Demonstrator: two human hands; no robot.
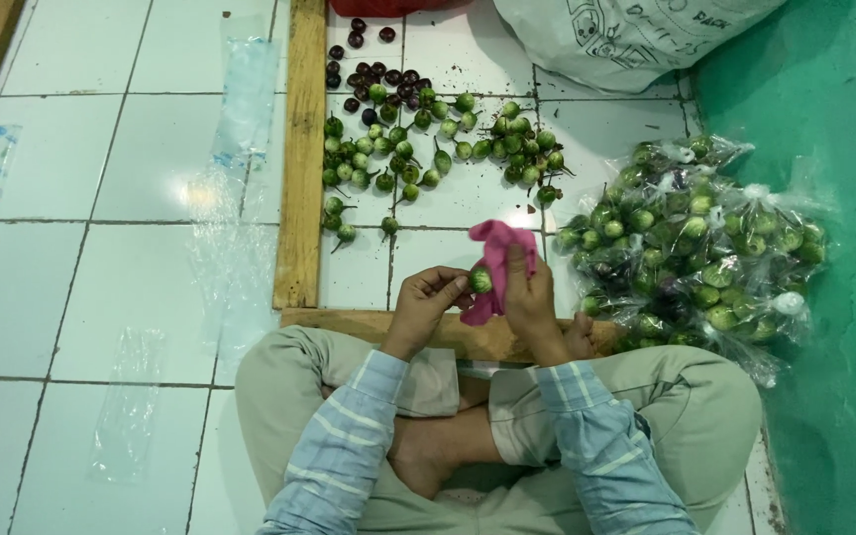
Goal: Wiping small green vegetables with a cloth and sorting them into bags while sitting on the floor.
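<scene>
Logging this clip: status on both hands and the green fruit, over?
Left hand pinching small green eggplant. Right hand holding pink cloth against it. Loose eggplants ahead on tiled floor, bagged ones at right; nothing blocking.

Single view, head-worn camera, looking steeply down at the tiled floor (101,297) from above the seated person's crossed legs (468,436). Lap fills bottom centre, both hands mid-frame, fairly near the lens. Frame's top faces away from the person; wooden frame (301,149) runs up centre-left, green wall (844,297) along right edge. No second view to overlap.
</scene>
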